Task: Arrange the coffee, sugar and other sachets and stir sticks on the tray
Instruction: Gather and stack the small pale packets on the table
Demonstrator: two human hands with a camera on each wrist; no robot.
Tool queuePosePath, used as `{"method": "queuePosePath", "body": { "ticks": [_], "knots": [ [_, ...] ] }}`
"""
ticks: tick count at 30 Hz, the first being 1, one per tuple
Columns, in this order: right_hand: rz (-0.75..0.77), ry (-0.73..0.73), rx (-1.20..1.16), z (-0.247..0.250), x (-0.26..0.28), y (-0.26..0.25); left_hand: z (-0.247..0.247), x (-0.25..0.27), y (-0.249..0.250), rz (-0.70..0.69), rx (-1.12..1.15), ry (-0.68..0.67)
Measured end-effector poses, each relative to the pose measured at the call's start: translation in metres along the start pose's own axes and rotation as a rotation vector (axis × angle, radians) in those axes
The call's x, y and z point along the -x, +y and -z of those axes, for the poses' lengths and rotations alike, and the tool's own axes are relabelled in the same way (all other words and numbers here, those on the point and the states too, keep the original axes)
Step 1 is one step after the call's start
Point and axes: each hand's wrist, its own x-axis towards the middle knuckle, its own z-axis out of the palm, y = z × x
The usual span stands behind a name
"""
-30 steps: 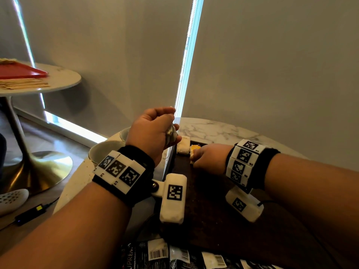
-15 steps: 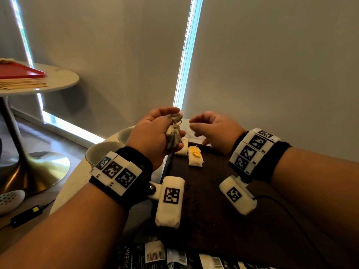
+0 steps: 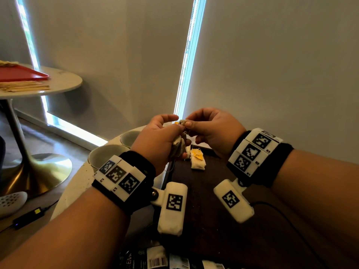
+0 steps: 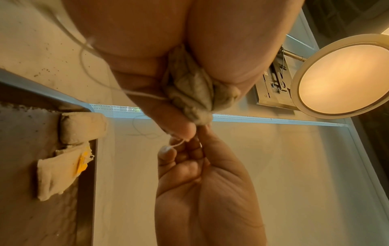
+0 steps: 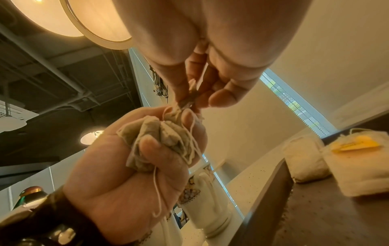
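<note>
Above the dark tray (image 3: 213, 220), the left hand (image 3: 157, 140) is clutching a bunch of tea bags (image 5: 160, 141), while the right hand (image 3: 211, 129) is pinching one bag's tip. Tangled strings (image 5: 193, 143) are looping around; tugging could tear a bag or drag others out. Two bags (image 3: 197, 160) are lying on the tray.

Crumpled matt paper tea bags (image 5: 160, 141), dark wood-look tray (image 3: 213, 220), glossy marble tabletop (image 3: 73, 187)

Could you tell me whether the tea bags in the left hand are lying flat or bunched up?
Bunched up: the tea bags sit crumpled in the left hand, strings tangled.
</note>
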Motion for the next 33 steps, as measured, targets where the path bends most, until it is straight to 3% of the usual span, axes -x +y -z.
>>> {"method": "queuePosePath", "body": {
  "ticks": [13, 19, 27, 33],
  "knots": [
    [-0.086, 0.030, -0.229, 0.0012, 0.0046, 0.0025, 0.0008, -0.0034, -0.0063, -0.025, -0.031, 0.063],
    [-0.141, 0.065, -0.240, -0.0005, 0.0056, 0.0022, 0.0011, -0.0033, -0.0065, -0.033, -0.055, 0.083],
    [-0.108, -0.042, -0.104, 0.0046, 0.0066, 0.0040, 0.0021, -0.0023, -0.0066, -0.024, -0.091, 0.085],
    [-0.307, -0.052, -0.274, -0.0027, 0.0102, -0.0011, 0.0016, -0.0005, -0.0032, -0.081, -0.140, -0.005]
  ]
}}
